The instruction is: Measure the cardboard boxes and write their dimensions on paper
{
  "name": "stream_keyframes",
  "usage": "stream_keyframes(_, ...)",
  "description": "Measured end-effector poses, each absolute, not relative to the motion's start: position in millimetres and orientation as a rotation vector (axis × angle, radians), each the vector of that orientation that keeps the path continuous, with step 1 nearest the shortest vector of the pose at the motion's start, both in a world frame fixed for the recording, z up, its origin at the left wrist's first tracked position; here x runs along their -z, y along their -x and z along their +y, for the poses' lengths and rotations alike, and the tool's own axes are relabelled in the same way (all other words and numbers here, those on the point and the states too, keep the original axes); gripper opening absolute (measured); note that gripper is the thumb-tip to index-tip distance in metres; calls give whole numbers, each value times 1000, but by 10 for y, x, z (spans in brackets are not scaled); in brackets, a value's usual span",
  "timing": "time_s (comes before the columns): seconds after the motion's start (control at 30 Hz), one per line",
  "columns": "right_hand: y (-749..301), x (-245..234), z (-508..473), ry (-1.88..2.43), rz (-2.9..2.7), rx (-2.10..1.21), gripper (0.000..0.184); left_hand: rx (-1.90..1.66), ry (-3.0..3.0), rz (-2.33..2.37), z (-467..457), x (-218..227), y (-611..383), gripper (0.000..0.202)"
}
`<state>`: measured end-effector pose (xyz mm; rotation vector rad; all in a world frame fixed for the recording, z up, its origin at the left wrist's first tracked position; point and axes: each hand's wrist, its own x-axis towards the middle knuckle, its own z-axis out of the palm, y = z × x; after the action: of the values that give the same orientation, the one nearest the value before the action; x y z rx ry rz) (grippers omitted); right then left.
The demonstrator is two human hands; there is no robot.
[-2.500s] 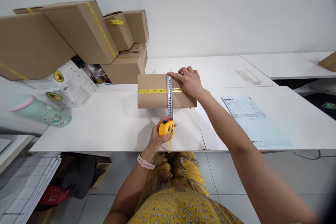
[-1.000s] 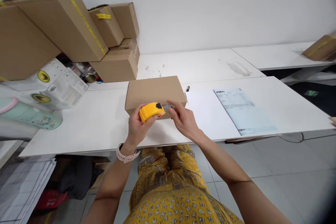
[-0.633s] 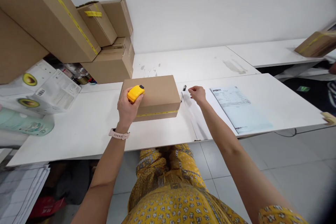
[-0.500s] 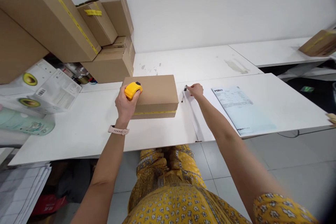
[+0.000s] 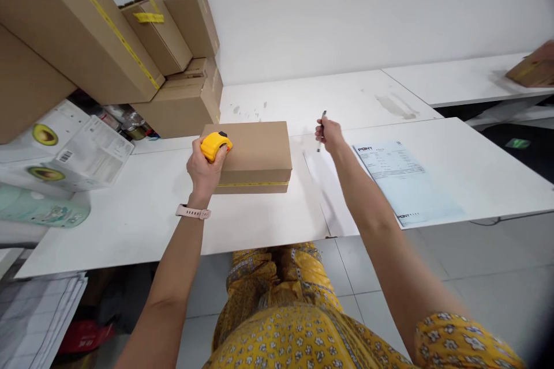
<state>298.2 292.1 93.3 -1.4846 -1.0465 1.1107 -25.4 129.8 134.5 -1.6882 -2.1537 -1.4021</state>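
Note:
A yellow tape measure (image 5: 215,146) is gripped in my left hand (image 5: 204,168), at the left end of a brown cardboard box (image 5: 258,150) with yellow tape along its side. My right hand (image 5: 332,134) holds a pen (image 5: 321,131) with a dark end, lifted over the table to the right of the box. Beneath that hand and forearm lie white paper sheets (image 5: 331,190), partly covered by the arm. Farther right lies a pale blue printed form (image 5: 404,181).
Stacked cardboard boxes (image 5: 173,95) fill the back left of the white table (image 5: 151,213). A white carton with avocado pictures (image 5: 82,144) and a mint-green bottle (image 5: 43,206) stand at the left. Another cardboard box (image 5: 534,66) sits far right against the wall.
My right hand has picked the pen up off the table and raised it. The left hand keeps the tape measure at the box. The view has shifted slightly.

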Motion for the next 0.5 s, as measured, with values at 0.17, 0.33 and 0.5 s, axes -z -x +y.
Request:
stream_keyframes(0.17,-3666,-889,2180,1704,-1496,-865,33,1369,1731,-2152,1318,-1306,276,72)
stream_keyframes(0.33,-3888,-437,1348,2161,-2108,-342,55,1407,1797,-2138,1362,-1344,335,97)
stream_keyframes(0.5,-3721,-310,895,2181,-2220,-210,57,1441,1741,-1795,1102,-1372,115,96)
